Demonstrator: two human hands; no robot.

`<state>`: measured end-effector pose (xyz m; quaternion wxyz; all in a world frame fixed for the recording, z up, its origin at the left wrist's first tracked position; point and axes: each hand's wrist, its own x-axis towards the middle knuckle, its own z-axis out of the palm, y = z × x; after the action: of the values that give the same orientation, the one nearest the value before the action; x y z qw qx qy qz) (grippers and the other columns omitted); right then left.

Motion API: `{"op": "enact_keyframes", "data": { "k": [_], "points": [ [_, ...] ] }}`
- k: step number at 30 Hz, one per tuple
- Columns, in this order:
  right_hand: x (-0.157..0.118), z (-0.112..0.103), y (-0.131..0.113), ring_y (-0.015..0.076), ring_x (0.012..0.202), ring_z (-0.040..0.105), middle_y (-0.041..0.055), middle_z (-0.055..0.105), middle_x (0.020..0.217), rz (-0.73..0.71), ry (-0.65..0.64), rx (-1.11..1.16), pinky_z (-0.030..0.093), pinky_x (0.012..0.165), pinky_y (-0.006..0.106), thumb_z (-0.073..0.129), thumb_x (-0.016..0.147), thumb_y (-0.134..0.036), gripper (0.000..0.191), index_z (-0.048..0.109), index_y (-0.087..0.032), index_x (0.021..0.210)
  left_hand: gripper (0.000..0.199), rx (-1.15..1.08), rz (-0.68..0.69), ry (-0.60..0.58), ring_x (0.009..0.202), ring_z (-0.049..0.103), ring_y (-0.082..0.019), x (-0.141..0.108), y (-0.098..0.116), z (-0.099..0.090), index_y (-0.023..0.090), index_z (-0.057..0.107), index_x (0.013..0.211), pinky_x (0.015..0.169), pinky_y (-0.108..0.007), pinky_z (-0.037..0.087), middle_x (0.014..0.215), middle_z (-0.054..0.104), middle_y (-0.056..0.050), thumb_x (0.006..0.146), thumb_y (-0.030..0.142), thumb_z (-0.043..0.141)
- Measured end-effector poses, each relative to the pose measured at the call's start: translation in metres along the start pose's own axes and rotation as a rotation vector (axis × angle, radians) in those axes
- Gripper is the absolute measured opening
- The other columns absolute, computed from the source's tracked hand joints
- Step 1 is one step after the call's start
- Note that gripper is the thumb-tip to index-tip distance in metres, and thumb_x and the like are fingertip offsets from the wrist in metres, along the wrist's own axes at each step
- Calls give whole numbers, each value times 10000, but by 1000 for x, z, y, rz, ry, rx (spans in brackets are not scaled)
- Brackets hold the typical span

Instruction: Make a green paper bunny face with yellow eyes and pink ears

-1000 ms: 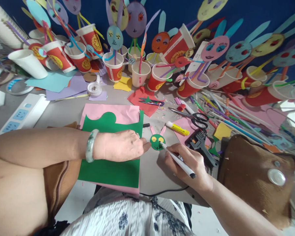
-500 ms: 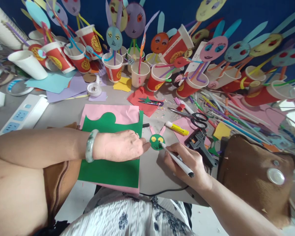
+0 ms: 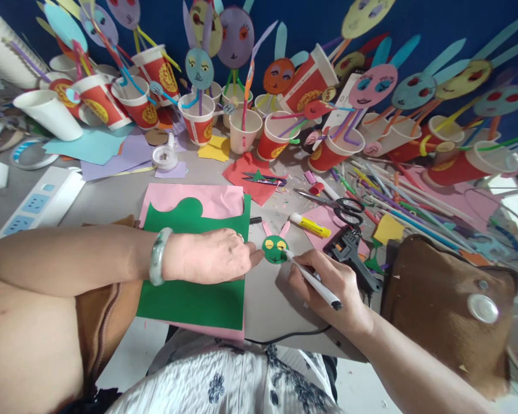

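Note:
A white marker (image 3: 314, 280) is in my right hand (image 3: 330, 282), my fingers closed around its barrel. Its tip touches the right yellow eye of a small round green paper rabbit face (image 3: 276, 256), which has pink ears and a drawn mouth. My left hand (image 3: 213, 256) lies over a cut green paper sheet (image 3: 194, 307), a bracelet on its wrist. Two of its fingertips reach the face's left edge; the other fingers are bent and partly hidden, and I see nothing held in them. Pink paper (image 3: 179, 195) shows under the green sheet.
A yellow glue stick (image 3: 309, 225), black scissors (image 3: 347, 210) and a glue gun (image 3: 354, 259) lie beyond my right hand. Paper cups (image 3: 198, 123) with paper rabbit heads line the back. At left is a power strip (image 3: 34, 204); at right, a brown pouch (image 3: 444, 316).
The marker's tip has shifted very slightly on the right eye. Both hands otherwise keep their places, and the whole view has moved a touch.

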<state>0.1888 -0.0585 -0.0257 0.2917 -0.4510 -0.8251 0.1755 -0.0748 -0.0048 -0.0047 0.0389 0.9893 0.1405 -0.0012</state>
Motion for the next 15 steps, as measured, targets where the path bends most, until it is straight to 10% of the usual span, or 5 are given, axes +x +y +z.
{"op": "enact_keyframes", "data": {
  "k": [15],
  "points": [
    [-5, -1, 4, 82, 536, 438, -58, 495, 664, 44, -33, 29, 370, 514, 221, 629, 862, -109, 163, 510, -220, 856, 365, 84, -13, -15, 660, 529, -174, -3, 1, 3, 124, 586, 1254, 567, -353, 310, 849, 628, -60, 978, 136, 349]
  ]
}}
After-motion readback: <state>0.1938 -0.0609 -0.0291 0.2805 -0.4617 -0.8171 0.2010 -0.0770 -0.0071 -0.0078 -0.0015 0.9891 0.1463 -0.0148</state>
